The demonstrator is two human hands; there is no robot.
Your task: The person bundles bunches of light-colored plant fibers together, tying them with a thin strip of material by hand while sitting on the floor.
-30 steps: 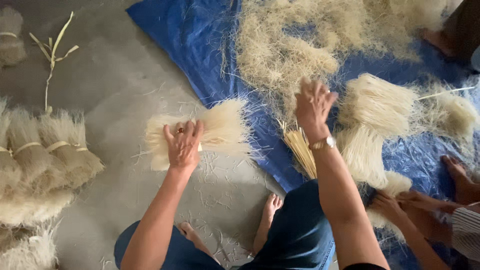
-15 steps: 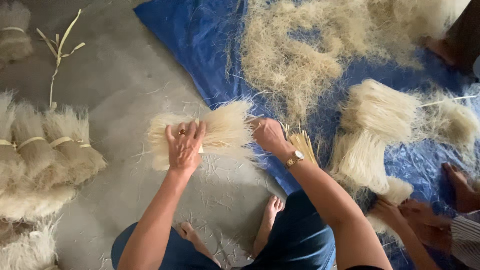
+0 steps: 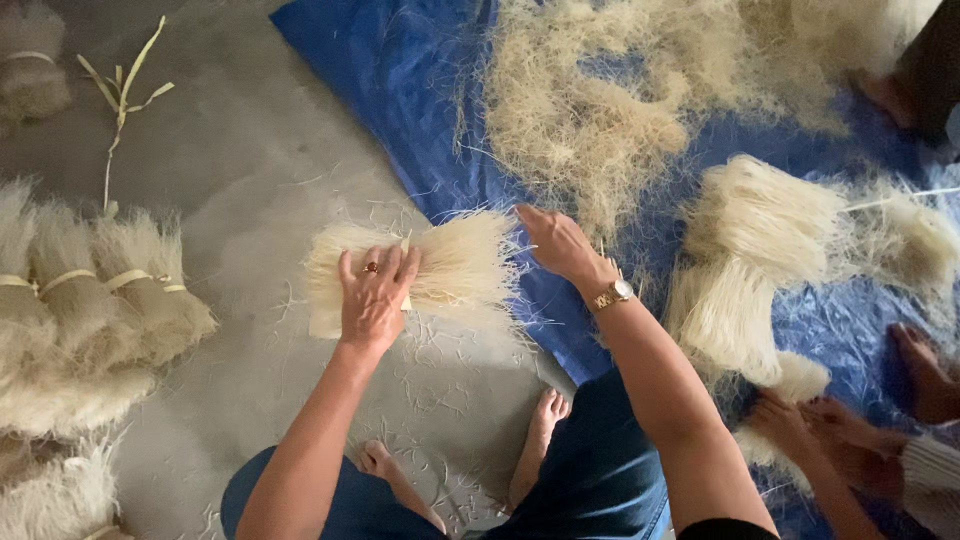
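The bundle of pale fibres (image 3: 420, 275) lies flat on the grey concrete floor (image 3: 250, 180) in front of my knees, just off the edge of the blue tarp (image 3: 400, 90), its strands running left to right and fanning a little at both ends. To gather it well, I judge I should keep the middle pinned while I square the loose right end, so the strands stay parallel and none slide out onto the tarp.

My left hand (image 3: 372, 300) presses down across the middle of the bundle, palm flat, fingers spread and slightly curled over the top, a ring showing on one finger. It is holding the fibres down rather than gripping round them. My right hand (image 3: 560, 245) is at the bundle's right end, fingers extended and close together, touching the frayed tips where they meet the tarp; it is open, not clenched on anything. A watch sits on that wrist.

Beyond, a tangled heap of loose fibre (image 3: 600, 110) spreads over the tarp, and neater folded hanks (image 3: 750, 260) lie to my right. Tied bundles (image 3: 90, 310) are stacked on the floor to my left, with a green stalk (image 3: 120, 90) near them. Another person's hands (image 3: 830, 445) work at the lower right.
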